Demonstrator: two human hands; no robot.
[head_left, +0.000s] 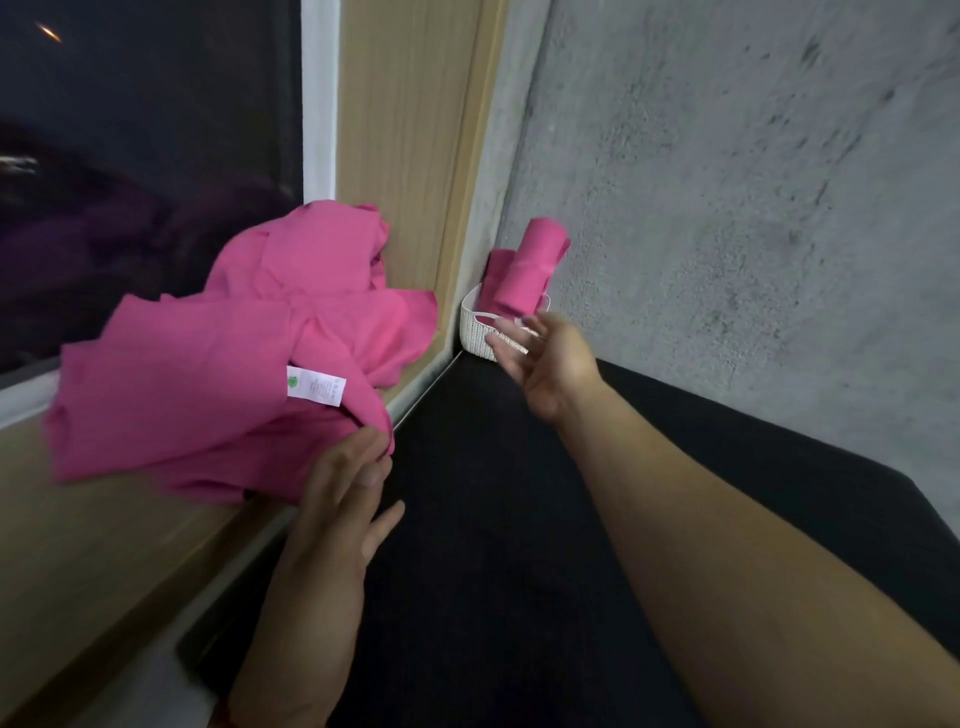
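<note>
Left hand (343, 488), fingers straight, is touching the cloth (218, 364); right hand (550, 364) is hovering wide open at the basket (474, 330).

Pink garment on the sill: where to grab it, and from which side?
Take the near corner below the white label, where the pink garment reaches the edge of the wooden sill. Come from the black surface side: that fold sticks out free there, and the left hand touches it.

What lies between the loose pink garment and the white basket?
In the head view, only the wooden frame and a strip of black cushion lie between the pink garment and the white basket.
</note>
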